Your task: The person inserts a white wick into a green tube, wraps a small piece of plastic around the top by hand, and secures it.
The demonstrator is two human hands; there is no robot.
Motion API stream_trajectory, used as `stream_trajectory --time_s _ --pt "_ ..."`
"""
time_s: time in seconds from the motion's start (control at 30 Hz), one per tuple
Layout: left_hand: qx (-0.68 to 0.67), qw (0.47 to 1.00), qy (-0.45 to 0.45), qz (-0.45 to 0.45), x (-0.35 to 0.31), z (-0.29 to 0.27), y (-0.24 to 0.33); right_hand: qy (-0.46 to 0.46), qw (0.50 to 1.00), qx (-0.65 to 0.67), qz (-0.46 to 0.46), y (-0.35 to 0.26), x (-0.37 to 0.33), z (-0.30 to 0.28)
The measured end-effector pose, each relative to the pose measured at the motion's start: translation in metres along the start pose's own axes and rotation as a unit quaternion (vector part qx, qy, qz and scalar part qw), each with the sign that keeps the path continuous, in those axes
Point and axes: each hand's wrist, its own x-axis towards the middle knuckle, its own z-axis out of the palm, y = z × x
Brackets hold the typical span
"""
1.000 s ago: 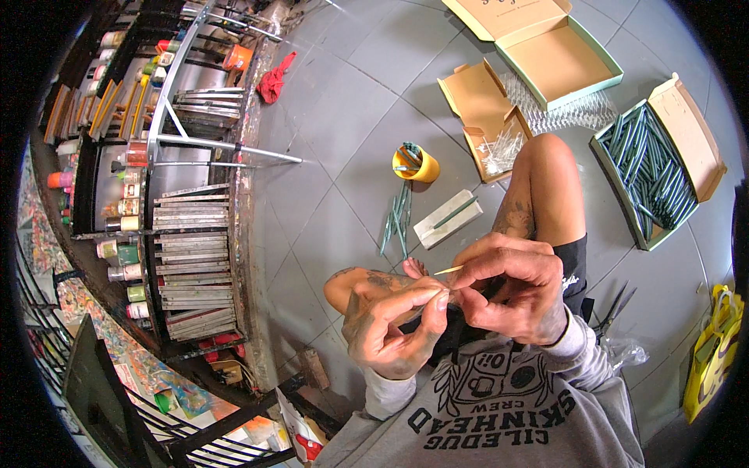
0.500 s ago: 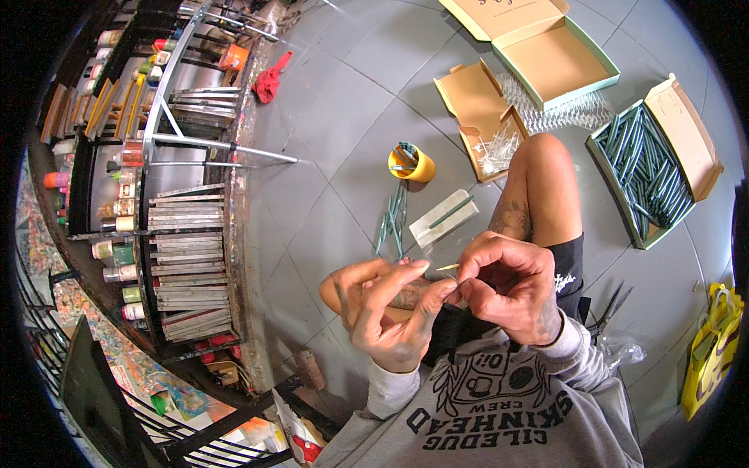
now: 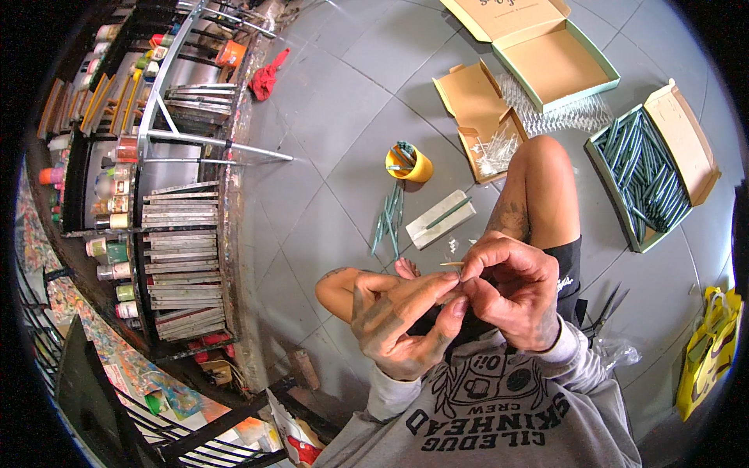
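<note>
Evidently, the thin pale stick (image 3: 451, 264) is the point of concern. So slender a piece could snap under an uneven squeeze, drop if the pinch slackens, or be knocked askew by the fingers alongside. If dropped, it could be mistaken for one of the white scraps (image 3: 452, 246) on the floor.

It juts leftward from the fingertips of the right hand (image 3: 519, 288), which is pinched on it, on the near side of the yellow cup (image 3: 422, 167) and slightly right of it. The left hand (image 3: 402, 324) has thumb and forefinger parted, just beside the right fingertips; actual contact cannot be confirmed.

Near the cup, to its near right, a pale block (image 3: 437, 231) bears a dark green stick (image 3: 449, 212). Loose green sticks (image 3: 388, 217) lie on the cup's near side; well to its right stands a filled box (image 3: 686, 140).
</note>
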Motion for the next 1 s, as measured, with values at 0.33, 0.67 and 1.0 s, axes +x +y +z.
stream_trajectory --time_s 0.33,0.67,1.0 --pt "-0.048 0.999 -0.024 -0.006 0.005 -0.004 -0.015 -0.032 0.985 -0.146 -0.091 -0.002 0.005 -0.007" --pt "-0.061 0.998 -0.017 -0.016 0.008 -0.003 -0.015 0.002 0.969 -0.186 -0.163 -0.002 0.005 -0.004" --pt "-0.047 0.999 -0.003 -0.011 0.008 -0.002 -0.014 0.017 0.999 -0.036 -0.035 -0.003 0.000 0.002"
